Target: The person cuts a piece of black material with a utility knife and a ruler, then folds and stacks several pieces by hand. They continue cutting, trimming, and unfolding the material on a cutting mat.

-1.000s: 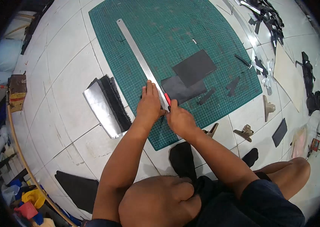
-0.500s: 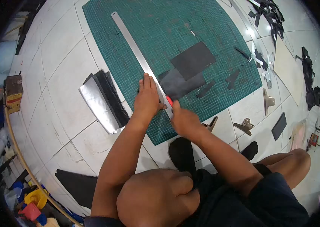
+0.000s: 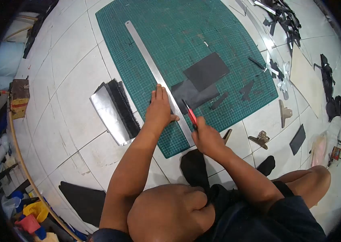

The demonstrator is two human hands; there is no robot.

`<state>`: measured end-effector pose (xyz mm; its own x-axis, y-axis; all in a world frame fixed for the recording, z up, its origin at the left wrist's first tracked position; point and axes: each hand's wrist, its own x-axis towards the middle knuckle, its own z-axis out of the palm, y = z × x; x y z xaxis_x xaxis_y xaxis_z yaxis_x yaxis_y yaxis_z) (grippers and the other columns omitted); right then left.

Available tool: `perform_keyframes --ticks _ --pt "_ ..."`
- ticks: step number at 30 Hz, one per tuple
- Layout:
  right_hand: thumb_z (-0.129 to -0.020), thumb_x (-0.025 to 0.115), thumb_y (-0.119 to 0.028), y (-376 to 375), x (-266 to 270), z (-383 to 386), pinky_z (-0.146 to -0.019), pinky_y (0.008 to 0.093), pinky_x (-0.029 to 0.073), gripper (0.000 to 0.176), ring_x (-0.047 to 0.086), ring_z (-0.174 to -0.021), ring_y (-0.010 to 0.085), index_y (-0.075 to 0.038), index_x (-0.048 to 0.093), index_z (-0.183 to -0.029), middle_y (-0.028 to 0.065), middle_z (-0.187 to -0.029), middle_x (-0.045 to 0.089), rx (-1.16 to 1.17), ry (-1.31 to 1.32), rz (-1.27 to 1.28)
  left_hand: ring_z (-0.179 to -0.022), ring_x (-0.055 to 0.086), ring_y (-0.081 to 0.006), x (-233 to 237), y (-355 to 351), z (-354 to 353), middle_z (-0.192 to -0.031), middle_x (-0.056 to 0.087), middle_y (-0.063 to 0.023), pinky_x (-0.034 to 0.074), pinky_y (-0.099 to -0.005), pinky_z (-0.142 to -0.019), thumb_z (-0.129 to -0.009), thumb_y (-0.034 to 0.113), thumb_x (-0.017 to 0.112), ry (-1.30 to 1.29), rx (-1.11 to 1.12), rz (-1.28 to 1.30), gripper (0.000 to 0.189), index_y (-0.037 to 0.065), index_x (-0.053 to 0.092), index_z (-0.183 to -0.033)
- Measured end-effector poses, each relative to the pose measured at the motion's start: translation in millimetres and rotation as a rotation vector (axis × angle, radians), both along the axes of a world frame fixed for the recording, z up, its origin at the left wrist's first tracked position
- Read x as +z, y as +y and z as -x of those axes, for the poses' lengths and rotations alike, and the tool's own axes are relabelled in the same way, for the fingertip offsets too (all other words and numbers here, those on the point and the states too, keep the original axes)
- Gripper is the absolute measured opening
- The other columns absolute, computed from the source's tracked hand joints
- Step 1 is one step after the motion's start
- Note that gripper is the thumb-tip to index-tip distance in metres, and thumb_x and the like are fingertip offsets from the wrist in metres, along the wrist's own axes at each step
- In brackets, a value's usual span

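A long metal ruler (image 3: 150,62) lies slantwise on the green cutting mat (image 3: 170,36). My left hand (image 3: 160,109) presses down on the ruler's lower half, its fingers stretched out and the thumb spread across. A red cutter knife (image 3: 192,117) is gripped in my right hand (image 3: 210,139), just right of the ruler, its dark tip pointing away from me over a black sheet (image 3: 190,94). Another black rectangular sheet (image 3: 208,70) overlaps that one. Small black offcuts (image 3: 219,101) lie to their right.
Left of the mat is a stack of silver and black material (image 3: 112,115). Bulldog clips (image 3: 260,139) and a small black piece (image 3: 298,139) lie on the tiles at right. Black scraps (image 3: 285,20) are heaped at the upper right. A foot in a black sock (image 3: 194,165) is near the mat's edge.
My right hand has moved right and slightly toward me, lifting the knife away from the ruler's edge. My left hand stays on the ruler. The whole view has shifted a little.
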<state>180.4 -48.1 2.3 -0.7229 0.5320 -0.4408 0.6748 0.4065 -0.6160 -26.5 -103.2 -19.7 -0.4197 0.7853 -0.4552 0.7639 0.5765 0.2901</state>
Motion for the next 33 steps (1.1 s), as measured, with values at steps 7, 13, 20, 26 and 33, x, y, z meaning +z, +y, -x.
perform_keyframes --ticks 7,13,20,26,33 --pt "-0.089 0.075 -0.025 34.6 -32.0 77.9 -0.078 0.0534 0.054 0.05 0.067 -0.094 0.0491 -0.002 0.039 -0.114 0.0298 -0.099 0.066 -0.212 0.112 0.012 -0.147 0.03 -0.0461 2.7 0.9 1.7 -0.162 0.021 -0.03 0.036 -0.0448 -0.119 -0.059 0.038 0.096 -0.007 -0.016 -0.024 0.128 -0.011 0.023 -0.152" --pt "-0.088 0.077 -0.024 56.2 -29.9 81.3 -0.079 0.0515 0.055 0.051 0.067 -0.098 0.0479 -0.003 0.039 -0.115 0.0277 -0.103 0.067 -0.229 0.022 -0.03 -0.148 0.029 -0.0454 2.9 1.2 1.5 -0.162 0.021 -0.0289 0.037 -0.0452 -0.119 -0.058 0.038 0.096 -0.009 -0.01 -0.005 0.129 -0.01 0.023 -0.152" --pt "-0.095 0.065 -0.024 44.8 -17.6 80.2 -0.079 0.0538 0.055 0.038 0.068 -0.093 0.0478 -0.003 0.04 -0.115 0.0291 -0.1 0.068 -0.161 0.066 -0.105 -0.149 0.028 -0.0449 4.3 2.7 1.1 -0.163 0.02 -0.0274 0.037 -0.0455 -0.119 -0.06 0.033 0.096 -0.021 0.008 -0.002 0.127 -0.008 0.022 -0.153" --pt "-0.097 0.059 -0.024 2.3 -18.8 60.2 -0.076 0.0571 0.054 0.034 0.068 -0.083 0.049 0.0 0.039 -0.111 0.0297 -0.088 0.068 -0.028 -0.036 0.013 -0.149 0.028 -0.0449 4.7 4.4 -0.3 -0.164 0.02 -0.0254 0.036 -0.046 -0.119 -0.061 0.028 0.095 -0.028 0.025 0.004 0.125 -0.007 0.021 -0.154" --pt "-0.097 0.058 -0.023 3.6 -26.9 67.1 -0.077 0.0522 0.057 0.032 0.07 -0.087 0.0447 0.0 0.041 -0.112 0.0277 -0.093 0.069 0.049 -0.042 -0.057 -0.148 0.029 -0.0456 -2.3 2.8 1.1 -0.163 0.021 -0.0262 0.037 -0.0454 -0.119 -0.062 0.025 0.094 -0.006 0.007 -0.016 0.12 -0.006 0.023 -0.154"
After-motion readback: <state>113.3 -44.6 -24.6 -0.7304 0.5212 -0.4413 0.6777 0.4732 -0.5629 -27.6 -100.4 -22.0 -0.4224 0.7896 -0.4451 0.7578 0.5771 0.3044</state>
